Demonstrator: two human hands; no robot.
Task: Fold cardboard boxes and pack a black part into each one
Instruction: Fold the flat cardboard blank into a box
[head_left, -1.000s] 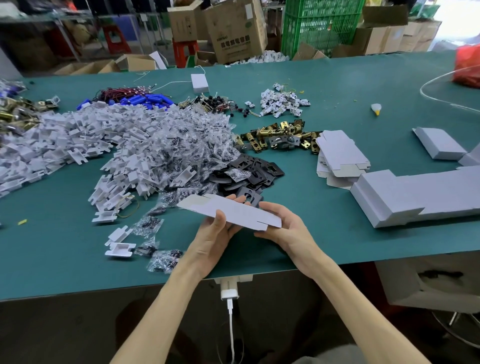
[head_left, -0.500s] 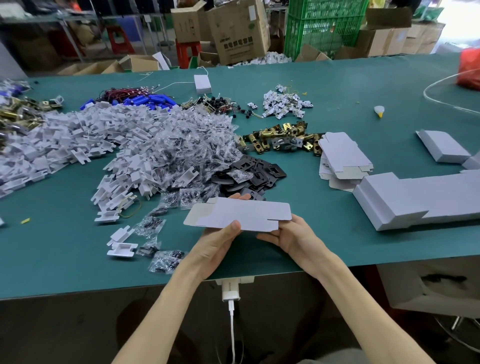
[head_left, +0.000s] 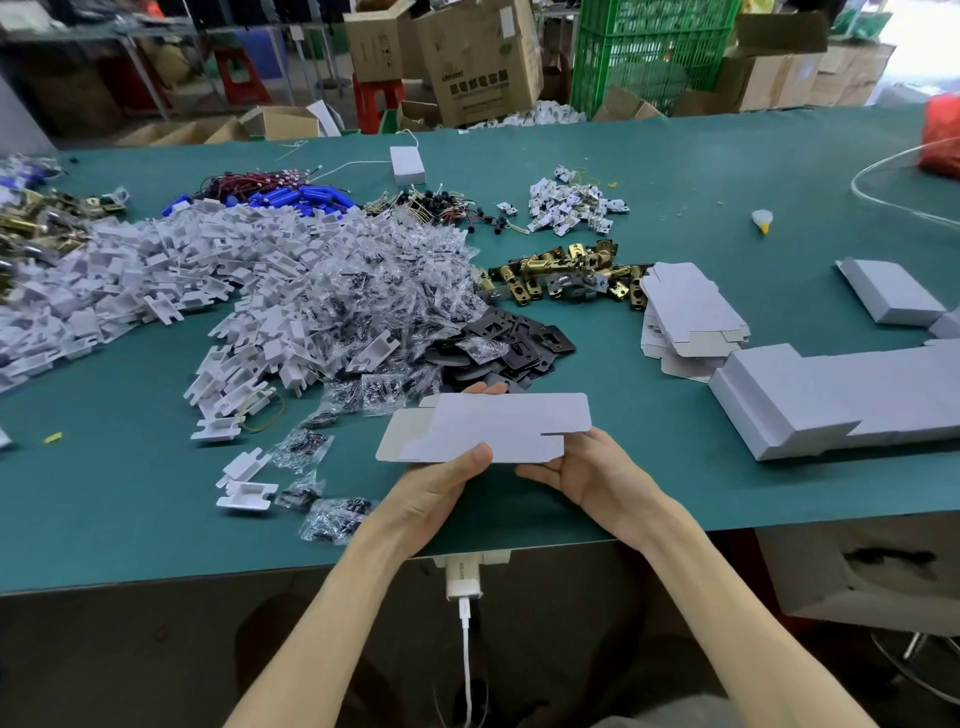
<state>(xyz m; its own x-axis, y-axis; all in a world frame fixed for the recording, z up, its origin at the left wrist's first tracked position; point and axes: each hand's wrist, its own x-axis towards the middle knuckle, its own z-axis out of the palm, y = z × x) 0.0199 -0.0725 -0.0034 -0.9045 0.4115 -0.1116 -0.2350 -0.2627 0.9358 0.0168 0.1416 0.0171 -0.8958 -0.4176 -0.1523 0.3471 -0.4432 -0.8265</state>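
Clips: heap of white plastic clips (head_left: 130, 291) covers the far left of the green table (head_left: 104, 493).
Bags: mound of small clear plastic bags with dark bits inside (head_left: 363, 291) lies against the clips on their right, with a few strays nearer the table's front edge.
Black parts: pile of flat black metal plates (head_left: 509, 343) sits at the right foot of the bag mound, just beyond the hands.
Left hand: left hand (head_left: 436, 493) pinches the flat white cardboard box blank (head_left: 498, 426), thumb on top at its near edge, fingertips showing past the far edge.
Blank: unfolded, held level just above the table's front edge, between both hands.
Right hand: right hand (head_left: 597, 478) lies palm up with its fingers under the blank's right end, thumb clear of the card; it carries without clasping.
Latches: brass-coloured metal latch pieces (head_left: 566, 275) lie beyond the plates.
Spare blanks: stack of flat white card blanks (head_left: 691, 317) is right of the latches.
Finished boxes: row of folded white cardboard boxes (head_left: 831, 400) sits at the far right.
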